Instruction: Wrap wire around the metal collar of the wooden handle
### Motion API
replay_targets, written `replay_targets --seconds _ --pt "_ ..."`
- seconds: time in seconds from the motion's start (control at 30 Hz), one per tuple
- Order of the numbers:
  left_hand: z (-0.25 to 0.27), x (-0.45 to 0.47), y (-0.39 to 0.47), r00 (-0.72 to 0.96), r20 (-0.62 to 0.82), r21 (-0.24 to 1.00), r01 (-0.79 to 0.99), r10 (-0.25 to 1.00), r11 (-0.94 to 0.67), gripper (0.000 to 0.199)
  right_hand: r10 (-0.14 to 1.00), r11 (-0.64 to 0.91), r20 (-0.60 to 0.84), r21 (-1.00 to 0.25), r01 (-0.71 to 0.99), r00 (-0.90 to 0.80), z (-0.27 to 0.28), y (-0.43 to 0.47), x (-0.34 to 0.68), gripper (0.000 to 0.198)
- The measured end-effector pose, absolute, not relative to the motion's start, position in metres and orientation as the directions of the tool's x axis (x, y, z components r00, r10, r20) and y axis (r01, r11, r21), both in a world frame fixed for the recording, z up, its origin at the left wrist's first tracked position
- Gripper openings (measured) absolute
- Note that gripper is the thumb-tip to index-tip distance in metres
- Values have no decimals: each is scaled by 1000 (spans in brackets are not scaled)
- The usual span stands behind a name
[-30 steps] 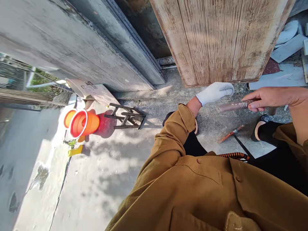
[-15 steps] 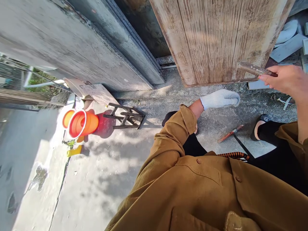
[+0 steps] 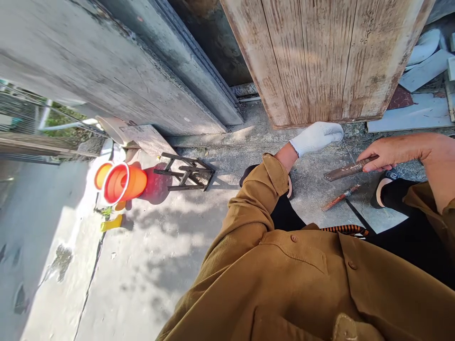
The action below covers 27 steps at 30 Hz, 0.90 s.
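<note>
My bare right hand (image 3: 394,150) is closed around one end of a worn brown wooden stick (image 3: 339,173), its other end pointing left above the concrete floor. My left hand (image 3: 318,137), in a white knitted glove, pinches a thin pale strand (image 3: 349,150) that runs taut down to the stick near my right fingers. Whether the strand is wire or thread I cannot tell. Below the stick, a tool with a reddish handle (image 3: 336,201) lies on the floor between my feet, beside a narrow black bar (image 3: 359,215).
A weathered plank panel (image 3: 313,61) stands ahead of my hands. Pale boards and rubble (image 3: 423,111) lie at the right. To the left are a small dark wooden stool (image 3: 188,173), orange buckets (image 3: 133,182) and a yellow object (image 3: 112,223) on the concrete.
My right hand has brought the stick down from in front of the panel towards my body. My gloved left hand has risen slightly, and the strand between both hands now shows.
</note>
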<state>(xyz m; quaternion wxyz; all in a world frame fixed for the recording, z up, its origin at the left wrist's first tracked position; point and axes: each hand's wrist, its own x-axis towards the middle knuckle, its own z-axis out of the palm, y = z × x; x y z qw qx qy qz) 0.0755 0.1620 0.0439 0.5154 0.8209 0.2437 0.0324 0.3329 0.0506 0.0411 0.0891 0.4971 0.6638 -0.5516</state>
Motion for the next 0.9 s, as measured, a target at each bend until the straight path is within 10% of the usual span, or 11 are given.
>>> replay_targets --seconds 0.1,0.27,0.43,0.7,0.9 --pt "38 78 164 856 -200 850 394 477 -349 26 532 -185 -677 -679 710 -509 57 55 337 50" --pt "27 86 153 879 -210 906 340 429 -253 31 947 -300 -319 -920 252 -35 67 57 350 44" --pt "24 87 141 920 -185 947 261 345 -189 45 904 -397 -308 -861 318 295 63 61 342 28" --pt "30 88 132 922 -266 946 306 280 -107 30 900 -292 -390 -210 933 194 30 75 357 53" --pt "38 86 138 939 -247 908 310 239 -282 26 557 -174 -783 -437 883 -278 20 61 353 47"
